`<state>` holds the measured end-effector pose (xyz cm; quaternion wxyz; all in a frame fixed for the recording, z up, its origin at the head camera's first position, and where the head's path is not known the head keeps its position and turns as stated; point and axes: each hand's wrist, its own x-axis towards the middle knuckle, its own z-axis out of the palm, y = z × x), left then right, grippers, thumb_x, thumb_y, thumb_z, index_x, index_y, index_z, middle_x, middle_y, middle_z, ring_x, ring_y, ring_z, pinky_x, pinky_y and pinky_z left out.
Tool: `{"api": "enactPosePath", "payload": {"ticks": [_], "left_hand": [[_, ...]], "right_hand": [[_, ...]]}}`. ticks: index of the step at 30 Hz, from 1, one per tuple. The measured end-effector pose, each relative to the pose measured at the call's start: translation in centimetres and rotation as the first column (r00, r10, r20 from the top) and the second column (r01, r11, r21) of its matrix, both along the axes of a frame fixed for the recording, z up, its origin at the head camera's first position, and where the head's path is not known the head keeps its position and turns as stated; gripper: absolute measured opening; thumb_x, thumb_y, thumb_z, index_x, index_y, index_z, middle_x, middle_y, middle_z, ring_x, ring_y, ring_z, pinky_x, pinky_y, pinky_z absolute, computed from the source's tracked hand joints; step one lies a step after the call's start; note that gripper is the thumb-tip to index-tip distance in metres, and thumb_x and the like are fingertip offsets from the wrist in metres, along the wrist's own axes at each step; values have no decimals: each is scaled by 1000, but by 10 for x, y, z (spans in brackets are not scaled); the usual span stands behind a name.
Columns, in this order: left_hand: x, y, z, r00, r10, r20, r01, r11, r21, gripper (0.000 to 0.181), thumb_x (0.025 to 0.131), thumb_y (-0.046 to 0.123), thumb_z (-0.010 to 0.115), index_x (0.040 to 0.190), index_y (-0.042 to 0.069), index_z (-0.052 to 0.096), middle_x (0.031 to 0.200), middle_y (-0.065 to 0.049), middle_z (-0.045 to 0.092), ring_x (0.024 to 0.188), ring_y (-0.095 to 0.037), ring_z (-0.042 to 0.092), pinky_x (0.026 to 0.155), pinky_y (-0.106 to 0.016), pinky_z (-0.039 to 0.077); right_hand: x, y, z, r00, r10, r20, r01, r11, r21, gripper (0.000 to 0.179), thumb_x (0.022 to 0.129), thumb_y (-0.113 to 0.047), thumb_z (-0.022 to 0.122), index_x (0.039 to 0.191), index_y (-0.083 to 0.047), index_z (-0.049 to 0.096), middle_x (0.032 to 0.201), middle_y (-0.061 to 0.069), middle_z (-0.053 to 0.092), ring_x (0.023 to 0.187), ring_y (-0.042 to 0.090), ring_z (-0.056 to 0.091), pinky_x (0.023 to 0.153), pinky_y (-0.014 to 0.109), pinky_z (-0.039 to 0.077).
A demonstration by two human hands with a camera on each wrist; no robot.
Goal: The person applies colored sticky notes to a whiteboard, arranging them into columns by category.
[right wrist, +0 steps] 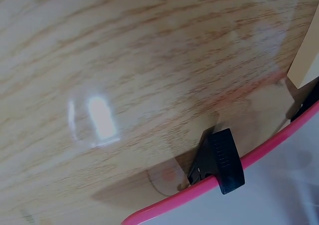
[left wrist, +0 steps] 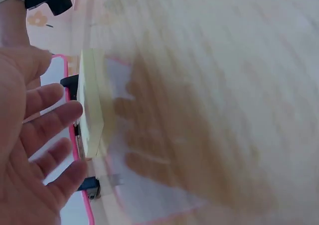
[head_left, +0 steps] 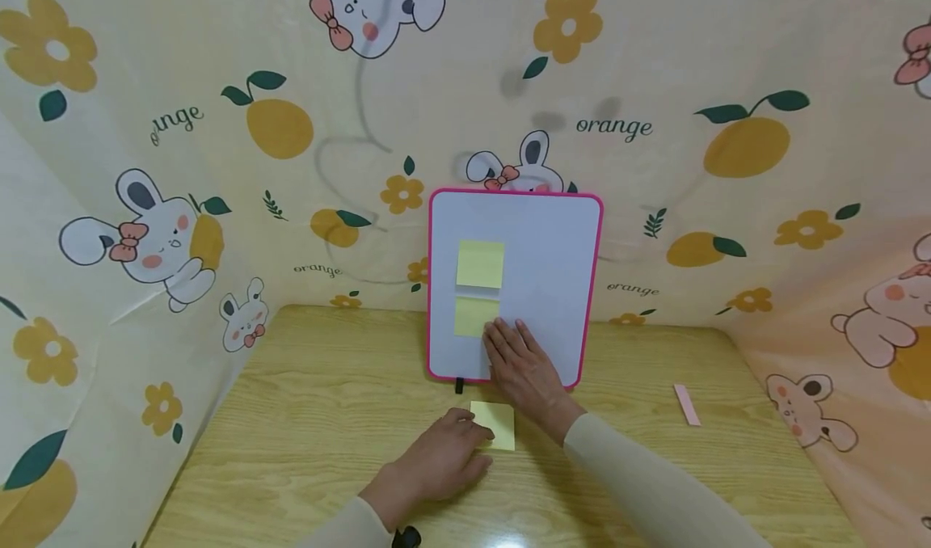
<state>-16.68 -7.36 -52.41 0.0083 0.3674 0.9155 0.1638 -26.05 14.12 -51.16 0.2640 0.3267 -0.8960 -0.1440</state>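
Observation:
A white board [head_left: 549, 273] with a pink frame stands upright on the table. It bears an upper yellow sticky note [head_left: 480, 264] and a lower yellow sticky note [head_left: 471, 317], one above the other. My right hand [head_left: 525, 370] lies on the lower part of the board with straight fingers, its fingertips at the lower note's right edge. On the table before the board is a thick sticky note pad [head_left: 502, 428]. My left hand [head_left: 440, 455] is beside that pad, its fingertips over the left edge; in the left wrist view the relaxed fingers [left wrist: 52, 122] point towards the pad.
Black clips, one of them a clip [right wrist: 224, 160] seen closely in the right wrist view, stand along the board's lower edge. A pink paper strip [head_left: 687, 405] lies on the table [head_left: 327, 386] at the right. Patterned cloth [head_left: 276, 208] encloses the back and sides.

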Motion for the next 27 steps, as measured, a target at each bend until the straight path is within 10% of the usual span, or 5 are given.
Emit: {"api": "enactPosePath", "payload": {"ticks": [4, 10, 17, 27], "left_hand": [[-12, -5, 11, 991, 32, -133, -27, 999, 37, 29, 109, 23, 56, 131, 11, 71, 130, 0, 73, 137, -26, 59, 119, -40, 47], [-54, -20, 45, 929, 130, -346, -143, 990, -12, 42, 107, 18, 62, 146, 1, 61, 151, -13, 61, 146, -30, 52, 125, -43, 41], [-87, -25, 70, 923, 82, -376, -165, 966, -196, 63, 110, 29, 56, 162, 0, 37, 171, -16, 33, 161, -32, 26, 133, -49, 24], [-113, -19, 73, 911, 12, -412, -154, 937, -314, 65, 111, 29, 52, 165, 1, 31, 175, -13, 25, 164, -29, 18, 134, -50, 18]], "right_hand": [[-1, 2, 0, 999, 22, -35, -22, 1000, -8, 63, 103, -31, 63, 157, -2, 49, 164, 13, 46, 156, 29, 39, 131, 51, 28], [0, 4, 2, 999, 3, -52, -2, 999, 33, 65, 103, -35, 63, 158, -4, 48, 166, 11, 45, 157, 28, 36, 131, 51, 28], [2, 4, 4, 999, -33, 4, 33, 997, 68, 69, 106, -41, 60, 162, -6, 40, 170, 9, 37, 161, 27, 29, 133, 51, 22], [2, 5, 2, 999, -46, 26, 43, 994, 99, 71, 108, -45, 55, 164, -6, 37, 172, 9, 33, 162, 27, 25, 134, 52, 20]]}}
